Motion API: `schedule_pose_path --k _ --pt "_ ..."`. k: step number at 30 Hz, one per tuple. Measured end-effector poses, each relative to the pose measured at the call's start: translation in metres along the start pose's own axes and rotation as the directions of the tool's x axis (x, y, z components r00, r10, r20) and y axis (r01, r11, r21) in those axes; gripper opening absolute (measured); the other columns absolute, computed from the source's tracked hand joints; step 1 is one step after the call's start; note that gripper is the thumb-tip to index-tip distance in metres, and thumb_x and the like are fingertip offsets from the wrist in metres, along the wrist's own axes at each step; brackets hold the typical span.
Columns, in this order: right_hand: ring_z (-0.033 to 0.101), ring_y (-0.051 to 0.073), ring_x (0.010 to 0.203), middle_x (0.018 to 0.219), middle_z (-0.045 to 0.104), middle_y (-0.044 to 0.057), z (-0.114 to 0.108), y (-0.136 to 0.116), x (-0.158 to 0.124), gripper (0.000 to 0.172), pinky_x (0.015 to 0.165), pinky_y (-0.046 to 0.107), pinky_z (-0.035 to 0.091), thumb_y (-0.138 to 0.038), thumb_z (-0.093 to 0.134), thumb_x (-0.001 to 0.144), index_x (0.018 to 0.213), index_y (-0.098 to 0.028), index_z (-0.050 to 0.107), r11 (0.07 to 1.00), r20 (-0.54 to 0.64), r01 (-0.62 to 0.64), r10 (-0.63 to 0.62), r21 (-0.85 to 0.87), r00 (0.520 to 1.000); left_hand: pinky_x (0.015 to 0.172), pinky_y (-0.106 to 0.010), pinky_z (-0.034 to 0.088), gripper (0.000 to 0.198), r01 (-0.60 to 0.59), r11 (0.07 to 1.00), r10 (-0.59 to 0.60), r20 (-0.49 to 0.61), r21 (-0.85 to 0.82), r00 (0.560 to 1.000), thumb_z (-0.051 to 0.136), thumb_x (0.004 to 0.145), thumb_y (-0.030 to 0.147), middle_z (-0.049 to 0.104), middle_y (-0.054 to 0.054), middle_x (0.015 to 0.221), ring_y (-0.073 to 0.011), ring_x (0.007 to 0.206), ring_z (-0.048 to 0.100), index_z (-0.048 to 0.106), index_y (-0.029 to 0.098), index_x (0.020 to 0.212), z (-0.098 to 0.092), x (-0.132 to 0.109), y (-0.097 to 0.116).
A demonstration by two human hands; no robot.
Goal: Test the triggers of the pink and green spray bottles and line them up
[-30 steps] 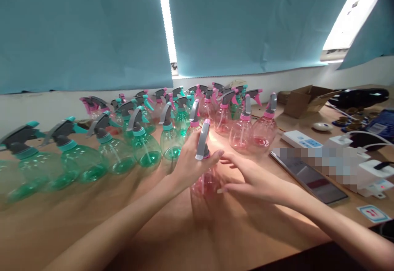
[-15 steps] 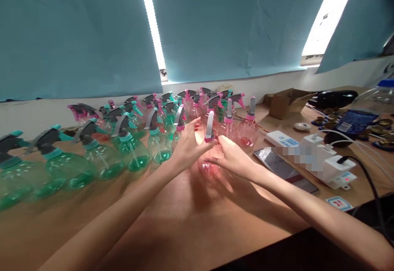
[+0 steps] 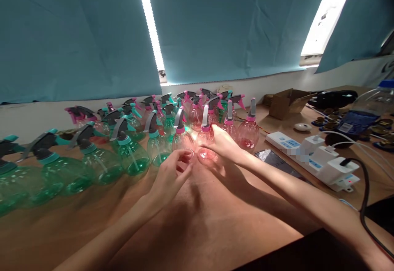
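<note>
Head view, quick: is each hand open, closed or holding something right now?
Left hand: loosely open, holding nothing.
Right hand: against a pink spray bottle; whether its grip is closed cannot be told.

White glare through gaps (image 3: 150, 28) between blue blinds (image 3: 240, 24) — soft shadows across the tabletop (image 3: 197, 230), stretched edges, small pixelated patch

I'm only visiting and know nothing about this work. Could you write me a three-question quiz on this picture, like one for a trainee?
1. True or false: the right hand is holding the smartphone.
2. What colour are the collars on the green spray bottles?
a) yellow
b) turquoise
c) black
3. Fill in: in this view, the power strip lies to the ____ of the green spray bottles.

Key:
1. False; it is at a pink spray bottle.
2. b
3. right
</note>
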State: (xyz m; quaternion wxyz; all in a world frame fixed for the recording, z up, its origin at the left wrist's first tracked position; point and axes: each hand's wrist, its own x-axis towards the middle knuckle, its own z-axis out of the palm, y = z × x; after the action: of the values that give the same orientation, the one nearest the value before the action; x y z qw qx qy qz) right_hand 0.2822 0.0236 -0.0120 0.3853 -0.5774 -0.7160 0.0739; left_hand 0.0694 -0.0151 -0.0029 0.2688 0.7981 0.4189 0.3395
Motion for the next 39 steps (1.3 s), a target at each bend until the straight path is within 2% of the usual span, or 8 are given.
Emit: schedule_pose_path --k 5,14,20,24,27,30,33,39 --pt "0.064 0.029 0.099 0.106 0.065 0.013 0.003 0.002 0.007 0.035 0.082 0.038 0.051 -0.036 0.07 0.084 0.11 -0.015 0.059 1.0 -0.01 -0.012 0.012 -0.003 1.0 0.053 -0.027 0.052 0.021 0.036 0.999 -0.034 0.077 -0.025 0.996 0.056 0.09 0.033 0.066 -0.006 0.098 -0.0177 0.073 0.065 0.058 0.02 0.106 0.011 -0.004 -0.014" --pt "0.062 0.032 0.111 0.117 0.065 0.016 0.014 0.01 0.019 0.046 0.093 0.045 0.049 -0.034 0.071 0.082 0.123 -0.015 0.057 1.0 -0.012 -0.013 0.013 -0.002 1.0 0.061 -0.03 0.056 0.017 0.002 1.0 -0.001 0.19 -0.003 0.982 0.051 0.093 0.03 0.065 -0.008 0.099 -0.0193 0.08 0.065 0.056 0.018 0.104 0.023 -0.005 -0.025" --pt "0.048 0.034 0.131 0.138 0.055 0.019 -0.001 0.009 -0.01 0.065 0.106 0.049 0.04 -0.042 0.071 0.082 0.136 -0.013 0.049 1.0 -0.066 -0.007 0.007 -0.007 0.998 0.065 -0.031 0.056 0.015 -0.038 0.999 0.036 0.197 0.007 0.98 0.052 0.092 0.028 0.065 -0.007 0.102 -0.0187 0.081 0.066 0.055 0.019 0.104 0.028 -0.004 -0.027" --pt "0.065 0.029 0.107 0.119 0.069 0.012 -0.03 0.017 -0.041 0.039 0.092 0.046 0.051 -0.042 0.063 0.088 0.12 -0.019 0.063 0.996 -0.159 -0.08 0.073 -0.042 0.985 0.067 -0.033 0.057 0.013 -0.045 0.999 0.043 0.207 0.003 0.977 0.052 0.092 0.026 0.066 -0.007 0.1 -0.0186 0.081 0.066 0.055 0.02 0.103 0.032 0.0 -0.027" --pt "0.069 0.025 0.084 0.106 0.072 0.008 -0.05 0.027 -0.05 0.028 0.078 0.041 0.054 -0.04 0.063 0.088 0.107 -0.02 0.068 0.977 -0.234 -0.203 0.183 -0.064 0.955 0.068 -0.034 0.056 0.013 -0.053 0.999 0.053 0.206 -0.004 0.977 0.052 0.092 0.026 0.067 -0.007 0.099 -0.018 0.077 0.066 0.056 0.02 0.102 0.037 0.003 -0.025" --pt "0.069 0.026 0.083 0.113 0.071 0.011 -0.056 0.037 -0.044 0.038 0.079 0.042 0.053 -0.041 0.066 0.085 0.115 -0.017 0.065 0.957 -0.277 -0.27 0.232 -0.105 0.932 0.068 -0.033 0.056 0.014 -0.055 0.998 0.055 0.217 -0.01 0.975 0.052 0.092 0.025 0.067 -0.006 0.1 -0.0174 0.076 0.066 0.057 0.02 0.103 0.045 0.006 -0.022" --pt "0.067 0.031 0.1 0.119 0.068 0.015 -0.049 0.044 -0.029 0.054 0.087 0.045 0.05 -0.047 0.07 0.081 0.125 -0.016 0.059 0.953 -0.258 -0.28 0.244 -0.113 0.935 0.068 -0.031 0.055 0.014 -0.06 0.998 0.062 0.223 -0.016 0.973 0.051 0.092 0.025 0.066 -0.006 0.1 -0.0174 0.079 0.066 0.057 0.02 0.104 0.051 0.008 -0.015" --pt "0.066 0.035 0.104 0.112 0.07 0.017 -0.029 0.052 -0.006 0.054 0.084 0.045 0.051 -0.051 0.07 0.082 0.12 -0.015 0.059 0.944 -0.214 -0.312 0.285 -0.105 0.934 0.064 -0.03 0.055 0.013 -0.056 0.998 0.061 0.233 -0.03 0.971 0.05 0.092 0.025 0.066 -0.007 0.102 -0.0168 0.077 0.065 0.057 0.019 0.102 0.054 0.005 -0.004"
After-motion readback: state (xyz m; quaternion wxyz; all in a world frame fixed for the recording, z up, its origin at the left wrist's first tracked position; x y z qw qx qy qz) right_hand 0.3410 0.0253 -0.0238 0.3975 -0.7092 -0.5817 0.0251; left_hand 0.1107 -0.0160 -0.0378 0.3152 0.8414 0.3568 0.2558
